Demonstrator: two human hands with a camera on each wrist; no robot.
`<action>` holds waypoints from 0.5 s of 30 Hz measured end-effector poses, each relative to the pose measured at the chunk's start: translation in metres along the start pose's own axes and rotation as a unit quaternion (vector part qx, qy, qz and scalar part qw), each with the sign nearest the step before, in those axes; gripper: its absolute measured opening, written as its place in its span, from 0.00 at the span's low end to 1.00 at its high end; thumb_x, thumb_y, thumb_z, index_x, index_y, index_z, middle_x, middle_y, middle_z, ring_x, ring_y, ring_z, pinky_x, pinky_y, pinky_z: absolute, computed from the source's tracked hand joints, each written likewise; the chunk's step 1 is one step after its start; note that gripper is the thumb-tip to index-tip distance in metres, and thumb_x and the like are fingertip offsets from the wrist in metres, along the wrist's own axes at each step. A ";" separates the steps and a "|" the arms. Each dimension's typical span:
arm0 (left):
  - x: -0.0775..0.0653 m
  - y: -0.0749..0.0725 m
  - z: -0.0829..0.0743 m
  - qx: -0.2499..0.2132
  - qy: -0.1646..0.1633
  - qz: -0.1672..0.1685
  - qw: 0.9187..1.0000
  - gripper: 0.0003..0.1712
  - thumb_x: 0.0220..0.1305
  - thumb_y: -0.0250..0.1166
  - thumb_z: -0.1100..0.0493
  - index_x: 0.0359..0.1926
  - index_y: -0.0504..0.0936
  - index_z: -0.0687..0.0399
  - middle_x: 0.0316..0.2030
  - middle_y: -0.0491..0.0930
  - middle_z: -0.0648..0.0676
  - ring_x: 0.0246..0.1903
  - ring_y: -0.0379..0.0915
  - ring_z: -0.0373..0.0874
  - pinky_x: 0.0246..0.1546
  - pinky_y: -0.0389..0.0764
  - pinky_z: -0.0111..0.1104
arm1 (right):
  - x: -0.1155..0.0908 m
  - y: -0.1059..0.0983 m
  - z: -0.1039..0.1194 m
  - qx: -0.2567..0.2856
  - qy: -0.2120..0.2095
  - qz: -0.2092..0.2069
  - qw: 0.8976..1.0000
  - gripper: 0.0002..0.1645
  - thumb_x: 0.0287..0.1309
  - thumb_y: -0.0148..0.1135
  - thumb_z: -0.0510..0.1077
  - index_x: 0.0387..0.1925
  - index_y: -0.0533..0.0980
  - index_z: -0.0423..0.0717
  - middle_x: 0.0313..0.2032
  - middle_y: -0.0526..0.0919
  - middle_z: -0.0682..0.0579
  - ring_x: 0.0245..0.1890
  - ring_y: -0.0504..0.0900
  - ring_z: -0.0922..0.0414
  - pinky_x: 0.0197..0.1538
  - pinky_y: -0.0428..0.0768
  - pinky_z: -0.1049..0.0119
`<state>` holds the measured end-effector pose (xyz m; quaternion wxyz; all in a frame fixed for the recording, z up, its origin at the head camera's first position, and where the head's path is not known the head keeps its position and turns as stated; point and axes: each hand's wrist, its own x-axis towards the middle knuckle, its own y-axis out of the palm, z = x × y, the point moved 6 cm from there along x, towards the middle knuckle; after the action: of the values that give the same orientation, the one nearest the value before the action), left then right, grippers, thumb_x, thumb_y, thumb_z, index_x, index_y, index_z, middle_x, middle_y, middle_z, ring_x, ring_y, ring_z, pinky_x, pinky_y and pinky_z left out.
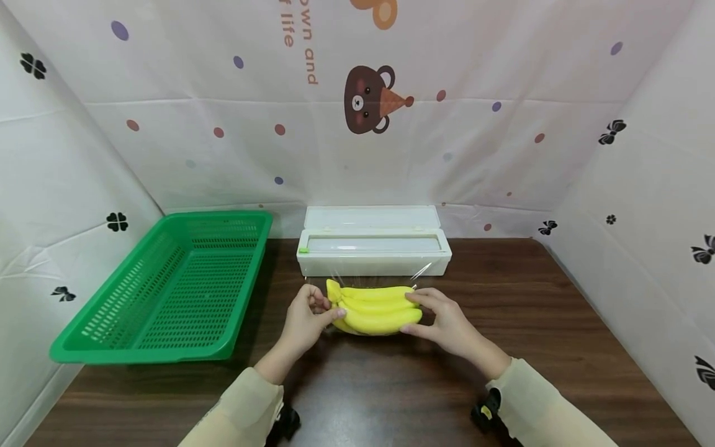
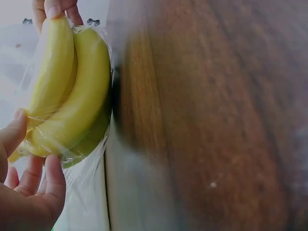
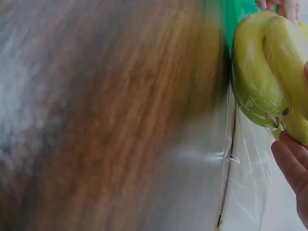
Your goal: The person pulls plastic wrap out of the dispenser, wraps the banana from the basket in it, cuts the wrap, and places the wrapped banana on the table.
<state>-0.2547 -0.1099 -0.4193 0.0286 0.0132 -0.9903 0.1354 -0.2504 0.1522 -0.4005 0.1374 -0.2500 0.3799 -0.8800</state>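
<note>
A bunch of yellow bananas [image 1: 380, 307] lies sideways between both hands, close over the table in front of a white cling film dispenser [image 1: 374, 266]. Clear cling film [image 3: 248, 175] covers the bunch and stretches away in creases toward the dispenser. My left hand [image 1: 304, 316] grips the stem end, thumb on the near side and fingers curled beneath. At the tip end, my right hand [image 1: 447, 320] holds the bananas between thumb and fingers. Greenish undersides of the bananas show through the film in the right wrist view.
To the left stands a green plastic basket [image 1: 139, 356] with slotted walls. The dark wooden table [image 1: 558, 347] meets a patterned white cloth [image 1: 491, 161] at the back and sides. The dispenser's lid [image 1: 371, 217] is raised against the back cloth.
</note>
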 end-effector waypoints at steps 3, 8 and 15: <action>0.002 0.000 0.000 -0.010 -0.011 -0.006 1.000 0.23 0.48 0.74 0.63 0.33 0.64 0.57 0.30 0.79 0.55 0.30 0.77 0.41 0.28 0.76 0.27 | 0.000 0.001 0.001 -0.011 -0.002 0.005 1.000 0.44 0.40 0.75 0.57 0.58 0.73 0.41 0.54 0.75 0.48 0.51 0.79 0.53 0.47 0.81 0.58; 0.002 0.000 -0.001 -0.012 -0.012 -0.018 1.000 0.22 0.48 0.74 0.62 0.32 0.65 0.58 0.31 0.80 0.56 0.31 0.78 0.41 0.29 0.77 0.26 | 0.003 0.002 0.001 -0.039 -0.010 -0.004 0.999 0.45 0.38 0.75 0.57 0.58 0.73 0.39 0.54 0.75 0.46 0.48 0.79 0.53 0.46 0.81 0.60; 0.001 0.000 -0.003 -0.020 -0.018 -0.057 0.998 0.23 0.48 0.74 0.59 0.33 0.67 0.60 0.34 0.81 0.58 0.32 0.78 0.40 0.31 0.77 0.24 | 0.006 0.001 -0.002 -0.028 -0.011 -0.032 0.999 0.41 0.39 0.75 0.56 0.54 0.76 0.40 0.50 0.76 0.47 0.47 0.79 0.54 0.42 0.81 0.64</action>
<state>-0.2554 -0.1096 -0.4167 0.0192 0.0718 -0.9907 0.1135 -0.2567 0.1498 -0.3999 0.1058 -0.2752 0.3948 -0.8702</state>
